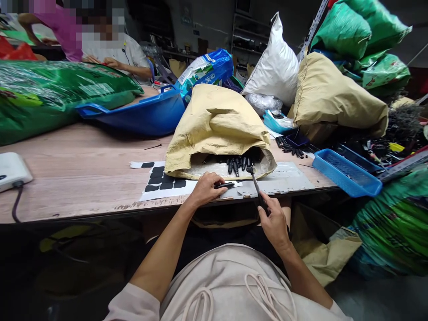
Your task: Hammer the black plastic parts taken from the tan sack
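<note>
My left hand (pixel 207 188) pinches a slim black pen-like piece (pixel 224 185) at the table's front edge. My right hand (pixel 273 219) is closed round the dark handle of a small hammer (pixel 256 183) with a metal shaft. Its dark head reaches the mouth of the yellow paper sack (pixel 220 118). The sack lies on its side, opening towards me, with several black pen-like pieces (pixel 236 165) in its mouth. Beneath it, a grey board (pixel 284 180) lies along the edge. Left of my left hand is a white sheet with black rounded squares (pixel 165 180).
A blue basin (pixel 140 116) and a green sack (pixel 60 93) stand on the left, a white power strip (pixel 13 170) nearer. To the right are a blue plastic basket (pixel 347 171), loose black pieces (pixel 290 147) and stacked sacks (pixel 337 93). Another person sits across the table.
</note>
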The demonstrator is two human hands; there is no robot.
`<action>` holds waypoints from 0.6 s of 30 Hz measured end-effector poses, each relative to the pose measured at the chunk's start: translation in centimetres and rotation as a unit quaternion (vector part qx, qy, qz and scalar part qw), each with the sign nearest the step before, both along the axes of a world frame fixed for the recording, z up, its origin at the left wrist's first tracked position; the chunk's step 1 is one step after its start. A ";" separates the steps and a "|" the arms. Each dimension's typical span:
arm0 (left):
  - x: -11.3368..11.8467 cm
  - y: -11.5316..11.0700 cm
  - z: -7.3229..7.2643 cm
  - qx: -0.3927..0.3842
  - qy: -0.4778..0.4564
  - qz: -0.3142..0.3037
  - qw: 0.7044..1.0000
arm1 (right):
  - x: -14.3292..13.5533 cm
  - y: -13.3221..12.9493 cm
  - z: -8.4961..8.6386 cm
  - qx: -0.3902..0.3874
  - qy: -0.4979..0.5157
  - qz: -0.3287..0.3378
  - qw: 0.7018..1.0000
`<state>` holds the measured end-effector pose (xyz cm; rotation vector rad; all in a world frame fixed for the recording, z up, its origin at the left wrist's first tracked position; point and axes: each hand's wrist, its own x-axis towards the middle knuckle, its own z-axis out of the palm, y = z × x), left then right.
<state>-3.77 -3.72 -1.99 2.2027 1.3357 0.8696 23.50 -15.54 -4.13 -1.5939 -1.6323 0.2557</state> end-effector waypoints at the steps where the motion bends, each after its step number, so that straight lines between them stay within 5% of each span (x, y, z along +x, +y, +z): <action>1: 0.0 0.1 0.0 0.000 0.004 -0.002 1.000 | 0.3 0.2 0.0 -0.005 0.001 -0.004 1.000; 6: -0.3 -0.1 0.1 0.044 -0.008 -0.020 0.999 | 1.0 1.1 -0.4 -0.028 0.001 0.030 0.999; 9: -0.3 -2.3 -1.0 0.090 -0.055 -0.034 0.994 | 1.0 1.4 -0.6 -0.036 -0.003 0.042 0.998; 14: 1.5 -7.9 -6.3 0.066 -0.034 -0.117 0.990 | 0.3 1.3 -0.8 -0.034 -0.023 0.019 0.999; 18: 3.3 -9.2 -10.5 -0.083 0.078 -0.036 0.993 | 0.2 1.2 -0.8 -0.035 -0.030 0.017 0.999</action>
